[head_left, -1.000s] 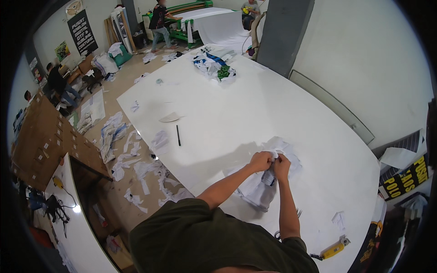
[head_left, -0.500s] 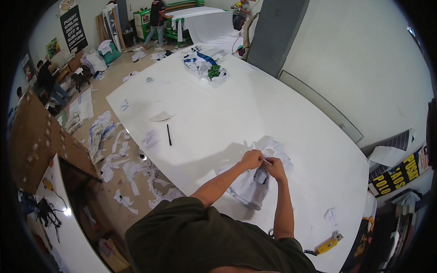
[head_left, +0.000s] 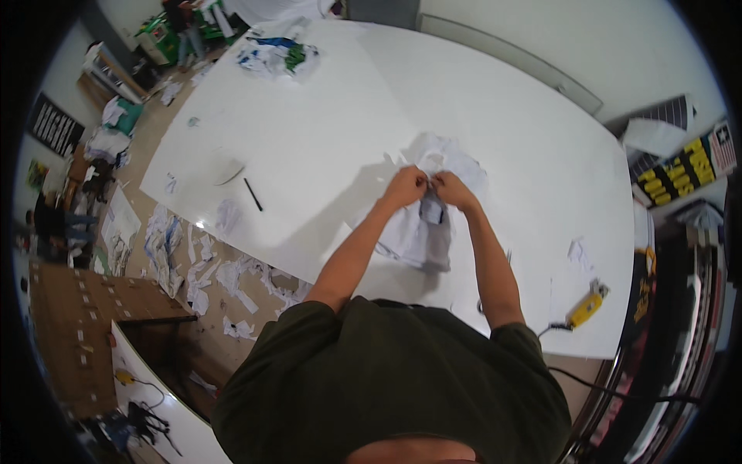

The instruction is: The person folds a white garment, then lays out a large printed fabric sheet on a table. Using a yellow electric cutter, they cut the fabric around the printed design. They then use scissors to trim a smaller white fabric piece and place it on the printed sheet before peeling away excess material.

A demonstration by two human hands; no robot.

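Note:
My left hand point(head_left: 412, 185) and my right hand point(head_left: 452, 191) meet near the upper middle of a rumpled white garment point(head_left: 413, 243), both closed on its fabric with fingertips close together. A grey, darker section point(head_left: 431, 209) of it hangs between them. To the left lie a black stick-like item point(head_left: 253, 194), a curved pale piece point(head_left: 229, 175) and thin white scraps point(head_left: 226, 216). A yellow corded power tool point(head_left: 583, 308) rests near the table's right corner. A small dark looped object, too hidden to name, shows beside my right forearm.
The white table point(head_left: 371, 100) bears a fabric pile point(head_left: 274, 58) at its far end. Scraps point(head_left: 243, 286) litter the floor left of it, near cardboard point(head_left: 69, 325) and a side bench point(head_left: 154, 410). People point(head_left: 182, 27) work beyond. Boards and rolls point(head_left: 680, 286) stand along the right.
The view has tilted down and turned, so the table sits differently in the picture. My hands stay on the garment, their fingers slightly shifted, with the right hand drawn a little apart from the left.

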